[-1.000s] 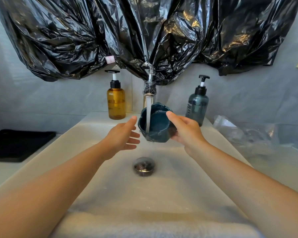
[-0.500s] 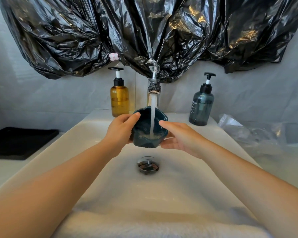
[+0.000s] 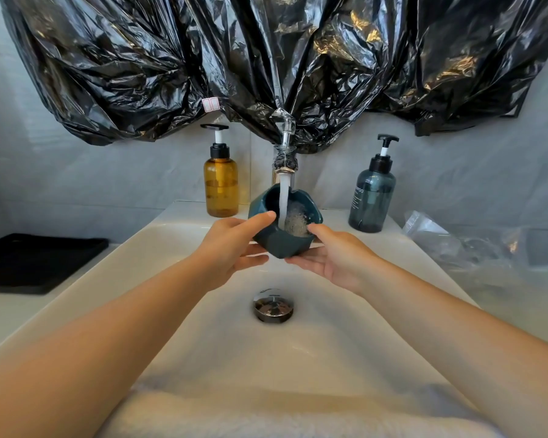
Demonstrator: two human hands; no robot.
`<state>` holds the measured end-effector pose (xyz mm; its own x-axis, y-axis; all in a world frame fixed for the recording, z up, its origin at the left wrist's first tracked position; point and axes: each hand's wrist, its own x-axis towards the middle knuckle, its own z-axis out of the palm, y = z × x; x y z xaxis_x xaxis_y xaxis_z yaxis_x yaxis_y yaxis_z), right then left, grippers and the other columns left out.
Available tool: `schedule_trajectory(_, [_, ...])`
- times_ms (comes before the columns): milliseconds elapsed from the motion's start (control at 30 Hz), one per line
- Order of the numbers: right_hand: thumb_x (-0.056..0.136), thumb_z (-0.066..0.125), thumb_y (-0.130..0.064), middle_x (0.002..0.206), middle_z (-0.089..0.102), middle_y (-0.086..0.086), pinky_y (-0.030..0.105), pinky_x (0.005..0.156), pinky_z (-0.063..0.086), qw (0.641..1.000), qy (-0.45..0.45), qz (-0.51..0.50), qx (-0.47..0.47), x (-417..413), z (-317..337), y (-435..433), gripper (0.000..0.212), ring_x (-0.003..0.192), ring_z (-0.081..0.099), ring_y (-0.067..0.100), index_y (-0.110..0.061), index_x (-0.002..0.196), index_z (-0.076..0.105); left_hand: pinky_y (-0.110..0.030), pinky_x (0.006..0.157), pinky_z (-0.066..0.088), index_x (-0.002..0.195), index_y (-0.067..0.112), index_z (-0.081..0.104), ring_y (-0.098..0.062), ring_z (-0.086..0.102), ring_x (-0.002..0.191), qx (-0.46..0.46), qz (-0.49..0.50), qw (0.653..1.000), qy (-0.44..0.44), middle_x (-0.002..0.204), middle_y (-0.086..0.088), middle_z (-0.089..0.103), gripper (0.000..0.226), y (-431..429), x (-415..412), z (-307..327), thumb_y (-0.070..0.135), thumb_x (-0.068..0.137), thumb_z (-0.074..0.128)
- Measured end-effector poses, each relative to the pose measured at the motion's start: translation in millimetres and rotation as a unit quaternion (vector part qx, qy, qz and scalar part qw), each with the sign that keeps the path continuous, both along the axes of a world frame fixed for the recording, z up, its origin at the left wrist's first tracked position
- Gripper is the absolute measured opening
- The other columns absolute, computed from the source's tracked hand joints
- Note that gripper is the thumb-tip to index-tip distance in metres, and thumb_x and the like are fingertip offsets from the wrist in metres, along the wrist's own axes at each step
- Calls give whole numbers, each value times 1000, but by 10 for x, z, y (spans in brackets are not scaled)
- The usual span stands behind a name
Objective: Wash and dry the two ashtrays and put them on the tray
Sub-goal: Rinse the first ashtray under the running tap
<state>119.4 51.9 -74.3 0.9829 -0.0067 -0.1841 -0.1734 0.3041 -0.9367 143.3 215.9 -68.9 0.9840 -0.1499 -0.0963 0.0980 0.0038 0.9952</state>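
Overhead, crinkled glossy black plastic sheeting (image 3: 140, 74) hangs against the wall. Smooth white rectangular sink (image 3: 159, 235), with a fluffy white towel (image 3: 266, 415) on its near edge. Flat matte black tray (image 3: 35, 263) on the counter far left. Amber pump bottle (image 3: 221, 188), partly filled, left of the faucet (image 3: 284, 153); smoky blue-grey pump bottle (image 3: 371, 200) right. Dark teal ashtray (image 3: 279, 245), glazed, faceted, notched rim, held over the basin under the running stream; mouth tilted up toward the person, roughly round, no clear long axis, bubbly water inside. Left hand (image 3: 231, 245) grips its side, thumb at the rim; right hand (image 3: 332, 257) cups underneath, thumb on the rim. Chrome drain (image 3: 273, 306) below.
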Motion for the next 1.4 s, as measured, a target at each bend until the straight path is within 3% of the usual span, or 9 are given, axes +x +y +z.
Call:
schedule_trajectory(167, [101,46,-34,107,68,26,35,82,59,990,14,51,-130,32,-20,-31,40,95,71,32,-1,123,53,-44,84,58,120,4,56,-29,67,101,-23,48,998,-26,113,-13,67,43,31,42,-34,27,86,69])
schedule_trajectory(267, [97,48,-46,113,66,17,39,91,56,967,-14,56,-248,67,-17,-110,47,98,69,29,-10,128,54,-44,85,58,119,7,59,-29,64,104,19,62,997,-47,113,-11,67,44,52,59,-42,33,84,69])
schedule_trajectory(333, [97,48,-47,117,65,13,39,92,56,961,-42,66,-265,70,-9,-142,46,96,70,27,-15,130,52,-45,85,58,116,8,61,-29,64,104,48,53,996,-57,111,-11,68,44,51,48,-39,35,83,70])
schedule_trajectory(600, [103,37,-38,105,70,20,32,73,59,974,-26,84,-207,-12,-20,-128,40,93,71,32,-9,120,57,-28,66,56,111,18,55,-26,64,101,17,34,999,-19,110,-8,65,39,56,2,32,45,84,65])
schedule_trajectory(800, [104,38,-32,121,62,29,39,78,61,998,7,49,-33,50,-43,-59,40,88,72,36,-7,134,45,-42,87,57,115,16,55,-31,67,101,-11,-9,1000,1,113,-12,67,45,42,-2,24,40,81,72])
schedule_trajectory(967, [100,47,-38,116,66,23,39,89,56,984,11,93,-153,64,-21,-164,43,100,68,34,-4,126,55,-33,72,60,92,14,61,-26,68,95,-19,67,995,-65,102,-10,70,22,54,33,19,32,85,69])
schedule_trajectory(1067, [99,49,-37,124,62,21,39,91,56,974,-38,123,-186,59,10,-237,41,103,68,36,-11,130,53,-33,76,58,87,18,63,-24,67,94,39,78,991,-103,98,-8,70,23,59,31,6,40,84,68])
schedule_trajectory(1200, [101,46,-33,124,60,23,37,84,58,965,-39,172,-195,14,-11,-222,33,95,71,32,-14,127,54,-39,88,55,100,19,62,-25,63,99,97,68,988,-102,104,-7,67,34,65,30,-13,49,84,64])
schedule_trajectory(1400, [103,41,-26,118,66,25,41,82,60,988,-12,130,-88,25,-41,-163,34,96,70,35,-6,129,50,-38,83,57,115,13,58,-25,64,103,18,0,999,-39,111,-8,68,50,61,16,37,44,78,72])
